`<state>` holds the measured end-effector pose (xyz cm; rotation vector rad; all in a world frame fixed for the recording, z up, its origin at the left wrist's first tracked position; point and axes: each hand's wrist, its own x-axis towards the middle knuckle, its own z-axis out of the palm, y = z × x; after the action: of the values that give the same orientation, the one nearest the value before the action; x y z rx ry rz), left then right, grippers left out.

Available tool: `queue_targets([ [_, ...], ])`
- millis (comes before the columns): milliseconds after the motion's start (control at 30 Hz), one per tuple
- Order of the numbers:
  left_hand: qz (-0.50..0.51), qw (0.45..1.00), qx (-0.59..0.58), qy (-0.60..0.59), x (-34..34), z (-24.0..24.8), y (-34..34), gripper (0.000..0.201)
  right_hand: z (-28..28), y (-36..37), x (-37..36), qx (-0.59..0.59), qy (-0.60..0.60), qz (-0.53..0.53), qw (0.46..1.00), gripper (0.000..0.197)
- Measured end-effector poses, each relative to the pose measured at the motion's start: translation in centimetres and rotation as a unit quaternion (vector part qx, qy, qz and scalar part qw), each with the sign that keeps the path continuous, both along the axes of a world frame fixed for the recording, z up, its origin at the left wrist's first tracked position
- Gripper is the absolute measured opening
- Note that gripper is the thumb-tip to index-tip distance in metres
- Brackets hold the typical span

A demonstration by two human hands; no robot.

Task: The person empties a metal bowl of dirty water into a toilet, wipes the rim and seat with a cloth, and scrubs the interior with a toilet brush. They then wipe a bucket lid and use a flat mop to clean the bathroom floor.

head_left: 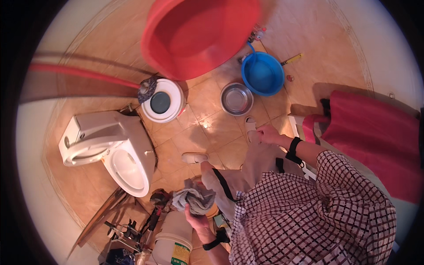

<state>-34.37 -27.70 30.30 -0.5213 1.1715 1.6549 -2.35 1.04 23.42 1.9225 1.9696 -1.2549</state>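
Note:
A crumpled grey cloth is gripped in my left hand, held out to the left of my leg. It hangs over white buckets and a dark mop-like bundle. My right hand is closed at the knee of my light trousers. Whether its fingers pinch the fabric or something else is hidden. The closest vessel to that hand is a round metal basin on the floor, and behind it stands a blue basin.
A large red tub fills the far side. Left stand a white lidded bucket with a red-handled mop over it, and a toilet. White buckets are at lower left. A pink-red cloth covers something at right.

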Motion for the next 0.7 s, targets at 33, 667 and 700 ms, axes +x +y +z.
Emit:
queue_targets([
  [33,-0.006,1.000,0.002,-0.006,2.9,0.8,0.8,0.050,-0.8,0.4,3.3,-0.006,0.001,-0.010,1.000,0.014],
  [667,-0.217,0.953,-0.212,-0.024,61.7,-20.2,30.7,0.050,-52.5,22.8,62.2,-0.100,0.040,-0.208,0.972,0.033],
  [700,-0.219,0.951,-0.217,-0.015,61.6,-21.7,29.9,0.051,-53.6,24.2,61.0,-0.108,0.021,-0.266,0.958,0.039],
])
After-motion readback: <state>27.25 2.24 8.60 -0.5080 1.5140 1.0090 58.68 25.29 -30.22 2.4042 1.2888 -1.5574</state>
